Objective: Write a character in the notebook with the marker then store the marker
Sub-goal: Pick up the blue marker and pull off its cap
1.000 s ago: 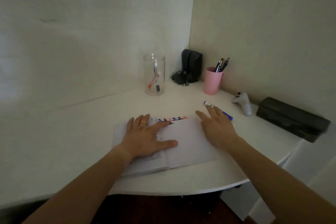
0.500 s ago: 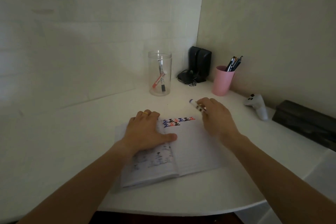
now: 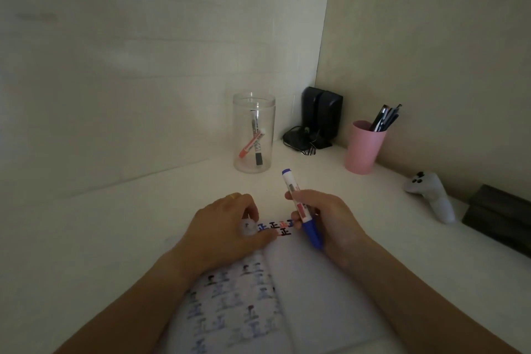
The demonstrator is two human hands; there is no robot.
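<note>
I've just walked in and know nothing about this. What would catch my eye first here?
First, the blue marker held in the right hand, over the top edge of the open notebook, where a row of red, blue and black characters runs. The left hand presses the page flat. Behind, a clear jar holds two more markers, and a pink cup of pens stands at the right wall.

Table point(image 3: 115, 238): white, set in a wall corner. Lying on it:
- notebook point(image 3: 316, 290), open, under both hands, rows of characters on its pages;
- clear jar point(image 3: 254, 132), beyond the fingers point(image 3: 293, 195), upright, two markers inside;
- pink cup point(image 3: 363, 148), beyond and right of the fingers, pens inside;
- black device point(image 3: 321, 116) with cables, in the far corner;
- white controller point(image 3: 431, 195), well right of the fingers;
- dark box point(image 3: 500, 218), at the right edge.
</note>
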